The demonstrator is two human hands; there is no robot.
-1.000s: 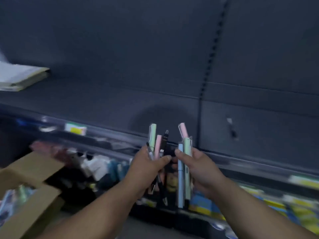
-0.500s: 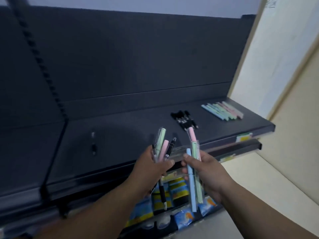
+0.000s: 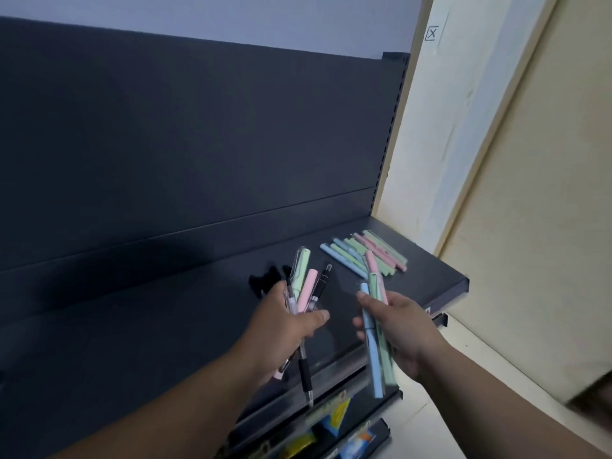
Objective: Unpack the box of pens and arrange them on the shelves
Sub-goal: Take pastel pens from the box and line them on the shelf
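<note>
two fists clamp pens: left hand (image 3: 287,321) perhaps four, right hand (image 3: 399,329) three pastel ones.

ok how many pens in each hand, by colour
Left hand:
green pen: 1
pink pen: 1
black pen: 1
clear pen with black grip: 1
Right hand:
blue pen: 1
green pen: 1
pink pen: 1
Total: 7
</note>
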